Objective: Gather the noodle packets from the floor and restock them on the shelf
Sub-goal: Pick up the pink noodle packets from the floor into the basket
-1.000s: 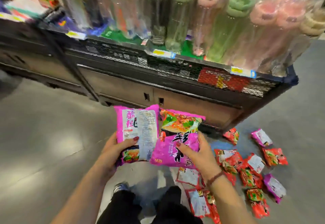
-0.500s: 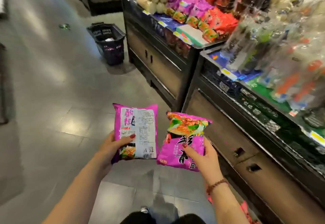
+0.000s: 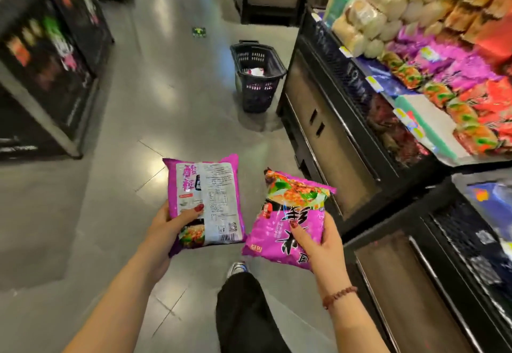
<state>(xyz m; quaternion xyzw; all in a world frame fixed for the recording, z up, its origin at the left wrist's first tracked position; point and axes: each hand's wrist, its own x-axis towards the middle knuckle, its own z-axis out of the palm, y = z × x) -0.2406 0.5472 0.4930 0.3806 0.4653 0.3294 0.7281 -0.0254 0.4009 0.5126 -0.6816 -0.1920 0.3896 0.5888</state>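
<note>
We stand in a shop aisle, with grey tiled floor [image 3: 97, 214] underfoot and a black display shelf [image 3: 357, 95] running along our right. Our left hand [image 3: 163, 231] grips a purple noodle packet [image 3: 206, 200] by its lower edge, the thumb across the printed back and the fingers curled behind. Our right hand [image 3: 318, 242] grips a second purple packet [image 3: 288, 214] the same way, with the thumb on its front.

Both packets are held up off the floor in front of us, side by side and close at the lower corners. With one in each hand, we judge that either can be set down on its own. The left packet shows a white panel of small print and a barcode. The right one shows a picture of dressed noodles above large dark characters. Both look plump, glossy and crinkled at the sealed ends.

Beyond them, the shelf's tier carries rows of stocked noodle packets [image 3: 468, 70], purple and red, where ours seem to belong. A black shopping basket [image 3: 257, 75] stands on the floor ahead, just beside the shelf's base.
</note>
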